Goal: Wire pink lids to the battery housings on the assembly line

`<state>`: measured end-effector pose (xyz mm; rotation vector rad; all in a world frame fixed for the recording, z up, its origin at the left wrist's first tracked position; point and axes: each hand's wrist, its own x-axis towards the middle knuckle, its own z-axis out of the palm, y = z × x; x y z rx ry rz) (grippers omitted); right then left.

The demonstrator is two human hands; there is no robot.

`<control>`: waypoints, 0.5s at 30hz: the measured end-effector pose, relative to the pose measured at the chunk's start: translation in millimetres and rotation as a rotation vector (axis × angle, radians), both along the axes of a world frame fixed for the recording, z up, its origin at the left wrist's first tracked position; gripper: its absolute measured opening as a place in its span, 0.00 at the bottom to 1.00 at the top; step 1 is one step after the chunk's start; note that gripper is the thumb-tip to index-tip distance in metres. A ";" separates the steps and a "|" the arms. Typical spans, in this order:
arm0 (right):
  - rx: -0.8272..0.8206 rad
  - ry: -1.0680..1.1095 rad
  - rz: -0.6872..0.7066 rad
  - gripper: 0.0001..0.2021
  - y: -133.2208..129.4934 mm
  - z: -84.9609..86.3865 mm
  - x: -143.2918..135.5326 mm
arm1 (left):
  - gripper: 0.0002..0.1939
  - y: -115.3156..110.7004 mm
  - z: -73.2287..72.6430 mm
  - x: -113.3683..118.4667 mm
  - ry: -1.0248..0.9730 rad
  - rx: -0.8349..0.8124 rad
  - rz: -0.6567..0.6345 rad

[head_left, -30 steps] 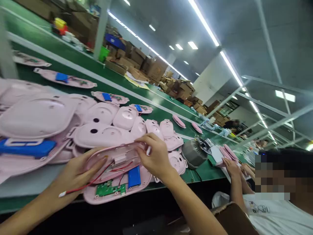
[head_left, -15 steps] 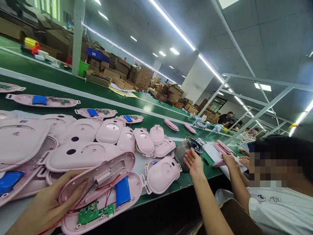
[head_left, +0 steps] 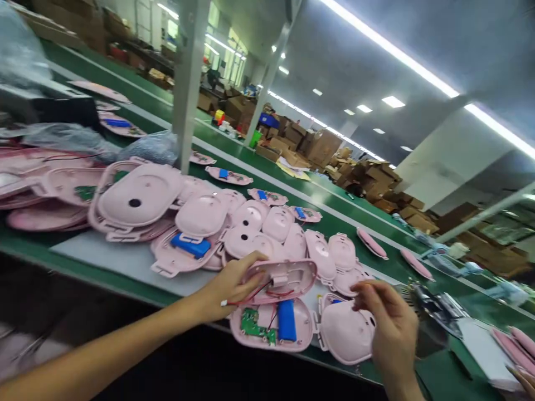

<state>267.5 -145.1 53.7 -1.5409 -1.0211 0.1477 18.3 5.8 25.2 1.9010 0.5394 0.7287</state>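
My left hand [head_left: 225, 287] grips a pink plastic shell half [head_left: 298, 277] by its left end, tilted so that its hollow inside shows. Red and black wires run from it, ending in a small white plug [head_left: 224, 303] by my fingers. Just below lies an open pink shell [head_left: 298, 341] holding a green circuit board [head_left: 249, 322] and a blue battery [head_left: 286, 319]. My right hand [head_left: 390, 326] is raised over a pink case [head_left: 345, 334], fingers curled in and thumb close to them. Whatever is between those fingertips, if anything, is hidden.
Pink shells [head_left: 140, 195] are piled along the green bench, left and centre. A metal post [head_left: 190, 83] rises behind them. At right stand a grey and dark metal device [head_left: 437, 303] and a white pad [head_left: 487, 353], with another person's hand [head_left: 520, 379] at the edge.
The view has swung left, showing more of the left bench. My right hand has come from beside the metal device toward the shells, its spread fingers now curled. My left hand still holds the shell.
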 end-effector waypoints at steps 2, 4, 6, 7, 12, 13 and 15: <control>-0.104 -0.379 0.328 0.09 31.0 2.7 -49.6 | 0.15 -1.0 -4.0 2.2 -0.058 -0.040 0.009; -0.148 -0.696 0.561 0.10 55.4 -2.4 -84.2 | 0.15 -1.9 -11.7 3.9 -0.140 -0.115 0.048; -0.176 -0.867 0.696 0.12 68.0 -11.3 -100.1 | 0.15 -3.0 -19.3 4.4 -0.209 -0.194 0.106; -0.202 -0.873 0.734 0.12 70.0 -15.4 -102.2 | 0.16 -3.7 -22.2 4.3 -0.234 -0.227 0.132; -0.376 -0.668 0.615 0.13 60.5 -17.0 -95.9 | 0.14 -7.3 -26.4 3.8 -0.335 -0.315 0.114; -0.397 -0.682 0.590 0.13 59.3 -15.3 -96.9 | 0.13 -7.7 -26.3 4.1 -0.356 -0.325 0.104; -0.413 -0.737 0.565 0.12 59.2 -13.3 -101.8 | 0.11 -8.9 -25.7 4.7 -0.399 -0.351 0.068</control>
